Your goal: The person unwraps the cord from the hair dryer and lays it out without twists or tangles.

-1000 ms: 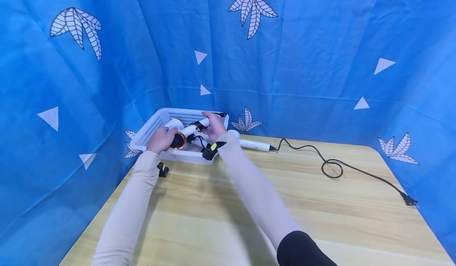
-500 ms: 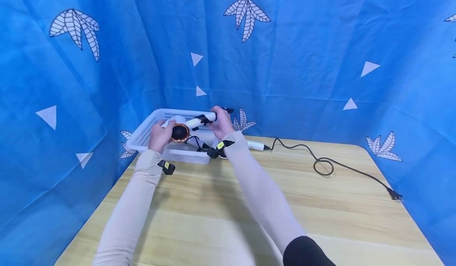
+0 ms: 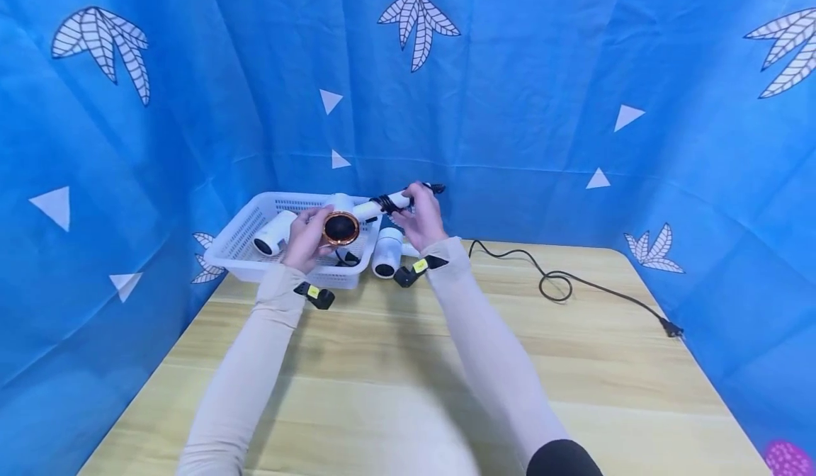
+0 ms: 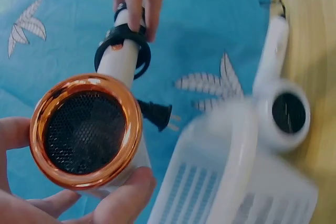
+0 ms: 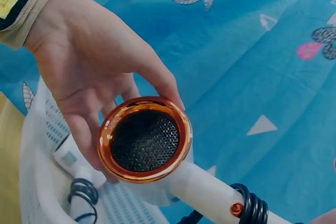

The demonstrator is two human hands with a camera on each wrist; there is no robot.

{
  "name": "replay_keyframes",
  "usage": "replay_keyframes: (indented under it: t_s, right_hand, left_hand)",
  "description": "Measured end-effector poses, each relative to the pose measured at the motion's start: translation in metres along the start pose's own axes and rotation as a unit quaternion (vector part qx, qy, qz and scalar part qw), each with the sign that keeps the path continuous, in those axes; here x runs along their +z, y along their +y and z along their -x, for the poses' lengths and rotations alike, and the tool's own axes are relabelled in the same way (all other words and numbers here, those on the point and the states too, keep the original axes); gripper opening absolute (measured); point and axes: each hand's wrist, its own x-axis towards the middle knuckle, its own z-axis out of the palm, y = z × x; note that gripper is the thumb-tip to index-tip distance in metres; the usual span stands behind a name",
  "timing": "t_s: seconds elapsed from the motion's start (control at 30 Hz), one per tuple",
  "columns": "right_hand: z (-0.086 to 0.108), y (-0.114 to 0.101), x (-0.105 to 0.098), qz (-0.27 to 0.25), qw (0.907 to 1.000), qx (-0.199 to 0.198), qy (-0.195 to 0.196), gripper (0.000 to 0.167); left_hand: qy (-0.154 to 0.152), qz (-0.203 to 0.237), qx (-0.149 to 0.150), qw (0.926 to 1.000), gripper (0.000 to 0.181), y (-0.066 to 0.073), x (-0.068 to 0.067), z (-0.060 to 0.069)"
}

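Note:
A white hair dryer (image 3: 368,211) with a copper-coloured ring is held up over the right part of a white basket (image 3: 219,258). My left hand (image 3: 307,238) grips its round head, thumb and fingers around the barrel, as the left wrist view shows. My right hand (image 3: 422,215) holds the handle near its end, where a black cord (image 5: 254,206) is wound. The black plug (image 4: 156,115) hangs beside the handle. In the right wrist view only a sliver of the right hand shows at the lower right corner.
Inside the basket lies another white hair dryer (image 3: 275,232). A further hair dryer (image 3: 387,252) rests on the wooden table (image 3: 395,384) just right of the basket, its cord (image 3: 557,275) running to a plug (image 3: 671,329) near the right edge. Blue curtain (image 3: 510,93) stands behind.
Both hands have lifted the hair dryer up out of the basket and moved it to the right. Its copper ring now sits above the basket's right part. The head view has shifted slightly.

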Motion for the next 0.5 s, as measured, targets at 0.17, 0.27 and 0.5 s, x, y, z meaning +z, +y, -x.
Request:
replay_keyframes:
  t_s: [0.17, 0.27, 0.5]
  right_hand:
    - [0.016, -0.013, -0.02, -0.016, 0.9998, -0.014, 0.004, 0.055]
    - [0.027, -0.022, -0.031, -0.022, 0.9996, -0.017, 0.009, 0.07]
    - [0.054, -0.037, -0.064, -0.01, 0.9991, -0.04, 0.009, 0.072]
  left_hand:
    - [-0.018, 0.061, -0.009, 0.9979, 0.048, -0.002, 0.021, 0.006]
    - [-0.034, 0.076, -0.016, 0.9964, 0.031, -0.005, 0.033, 0.009]
    - [-0.105, 0.096, -0.049, 0.9886, 0.025, -0.014, 0.055, 0.019]
